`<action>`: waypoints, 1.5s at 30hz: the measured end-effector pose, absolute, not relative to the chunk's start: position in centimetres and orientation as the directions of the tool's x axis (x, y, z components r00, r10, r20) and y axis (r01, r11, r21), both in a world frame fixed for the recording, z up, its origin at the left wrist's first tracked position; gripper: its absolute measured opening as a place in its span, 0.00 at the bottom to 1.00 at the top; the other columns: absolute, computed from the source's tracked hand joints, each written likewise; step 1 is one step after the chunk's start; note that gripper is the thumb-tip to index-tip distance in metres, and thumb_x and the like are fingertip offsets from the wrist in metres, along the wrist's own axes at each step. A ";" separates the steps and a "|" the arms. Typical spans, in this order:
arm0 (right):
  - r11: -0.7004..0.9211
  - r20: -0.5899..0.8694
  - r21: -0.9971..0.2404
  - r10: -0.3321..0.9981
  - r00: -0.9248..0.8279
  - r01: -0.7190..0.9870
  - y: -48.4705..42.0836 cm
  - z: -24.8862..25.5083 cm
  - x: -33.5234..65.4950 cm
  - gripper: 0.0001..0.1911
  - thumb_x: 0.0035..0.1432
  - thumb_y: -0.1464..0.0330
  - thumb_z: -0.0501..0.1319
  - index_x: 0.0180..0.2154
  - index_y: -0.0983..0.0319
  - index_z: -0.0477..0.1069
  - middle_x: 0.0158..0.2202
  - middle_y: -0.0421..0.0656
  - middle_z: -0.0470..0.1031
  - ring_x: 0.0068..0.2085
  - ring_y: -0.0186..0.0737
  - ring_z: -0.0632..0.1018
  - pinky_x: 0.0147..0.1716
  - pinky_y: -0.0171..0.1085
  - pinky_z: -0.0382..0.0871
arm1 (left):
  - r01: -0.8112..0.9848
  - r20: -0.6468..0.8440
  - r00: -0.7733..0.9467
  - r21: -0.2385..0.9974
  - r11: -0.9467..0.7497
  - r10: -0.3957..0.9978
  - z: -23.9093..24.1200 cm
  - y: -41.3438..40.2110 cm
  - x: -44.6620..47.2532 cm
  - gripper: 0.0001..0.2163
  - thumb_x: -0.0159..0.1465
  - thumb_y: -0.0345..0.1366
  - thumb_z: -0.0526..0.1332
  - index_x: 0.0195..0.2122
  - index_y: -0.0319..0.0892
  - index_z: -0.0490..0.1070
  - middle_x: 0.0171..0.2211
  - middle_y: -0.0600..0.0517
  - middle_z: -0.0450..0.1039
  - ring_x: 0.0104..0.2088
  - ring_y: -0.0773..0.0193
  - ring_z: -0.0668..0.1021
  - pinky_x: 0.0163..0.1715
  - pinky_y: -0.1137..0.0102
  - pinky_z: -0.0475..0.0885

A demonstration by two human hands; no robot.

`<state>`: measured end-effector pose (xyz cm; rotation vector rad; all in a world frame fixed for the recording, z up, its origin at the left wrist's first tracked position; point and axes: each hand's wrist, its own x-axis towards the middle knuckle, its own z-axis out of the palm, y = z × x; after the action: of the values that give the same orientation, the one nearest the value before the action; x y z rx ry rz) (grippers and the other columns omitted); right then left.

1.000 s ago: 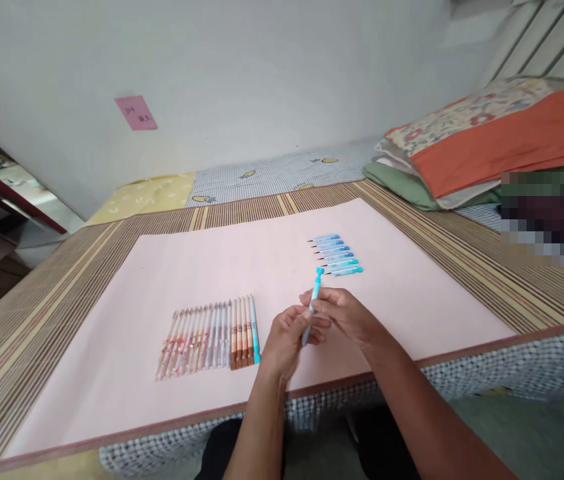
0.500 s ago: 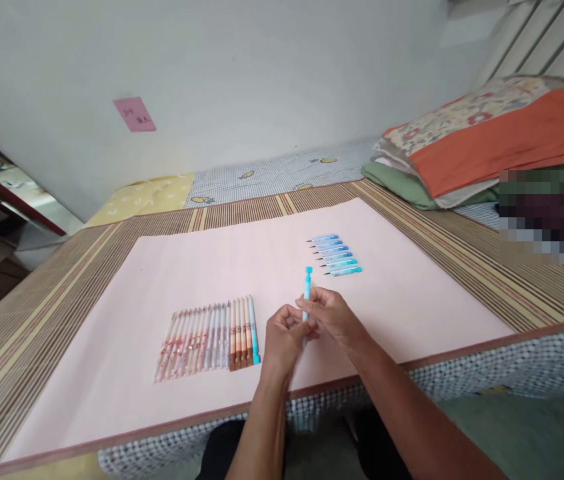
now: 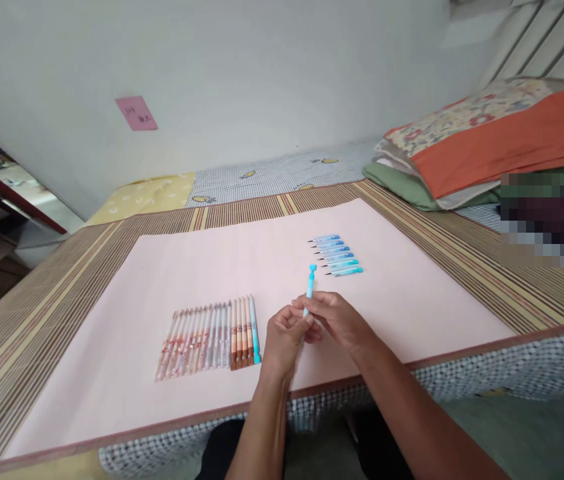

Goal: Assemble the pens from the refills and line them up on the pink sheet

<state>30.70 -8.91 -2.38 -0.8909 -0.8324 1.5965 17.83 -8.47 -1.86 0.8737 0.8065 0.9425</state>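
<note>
A light blue pen with a turquoise end (image 3: 311,283) stands upright, slightly tilted, between my two hands above the pink sheet (image 3: 202,267). Closed around its lower part is my left hand (image 3: 283,335). The fingers of my right hand (image 3: 341,321) pinch the barrel just above. Its lower end is hidden by my fingers. To the left lies a neat row of pens (image 3: 207,340), pinkish, then brown-ended, with a turquoise-ended pen (image 3: 255,333) at its right edge. Beyond my right hand, several blue pens (image 3: 335,248) lie side by side, dark tips pointing left.
The sheet rests on a striped mat (image 3: 77,267) over a checked cloth (image 3: 522,367). A folded orange and floral stack (image 3: 502,140) sits at the back right. On the wall (image 3: 272,80) hangs a pink note (image 3: 137,113).
The pen's turquoise end has tilted a little to the right. Both hands keep hold of it, with a slight shift of the fingers. The rows of pens stay as they were.
</note>
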 end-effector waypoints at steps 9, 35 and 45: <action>-0.173 -0.105 -0.869 0.980 -0.169 -0.464 -9.1 -2.2 31.4 0.22 0.58 0.53 0.65 0.45 0.63 0.77 0.22 0.39 0.73 0.19 0.38 0.72 0.21 0.39 0.68 | -0.361 -0.212 0.433 0.850 0.384 0.876 -1.2 -8.4 17.5 0.15 0.50 0.41 0.74 0.26 0.38 0.72 0.22 0.50 0.77 0.19 0.69 0.74 0.23 0.73 0.65; -0.097 -0.121 -0.950 0.991 0.064 -0.296 -8.7 -2.4 31.3 0.17 0.51 0.55 0.71 0.30 0.64 0.77 0.22 0.38 0.72 0.21 0.33 0.70 0.20 0.34 0.63 | -0.275 -0.156 0.309 0.930 0.245 0.938 -1.9 -8.7 18.0 0.15 0.51 0.42 0.74 0.25 0.40 0.69 0.20 0.53 0.74 0.18 0.67 0.74 0.22 0.73 0.69; -0.081 -0.102 -0.938 0.994 0.046 -0.336 -8.7 -2.6 31.2 0.19 0.53 0.54 0.70 0.38 0.62 0.78 0.33 0.42 0.78 0.30 0.37 0.75 0.30 0.37 0.67 | -0.229 -0.096 0.272 0.960 0.161 0.958 -1.8 -8.6 17.9 0.12 0.55 0.40 0.70 0.26 0.41 0.68 0.20 0.54 0.73 0.16 0.70 0.71 0.19 0.74 0.65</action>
<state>31.18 -8.68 -2.56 -1.0475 -0.8655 1.3719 17.91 -8.61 -1.80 1.0447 0.8985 1.0348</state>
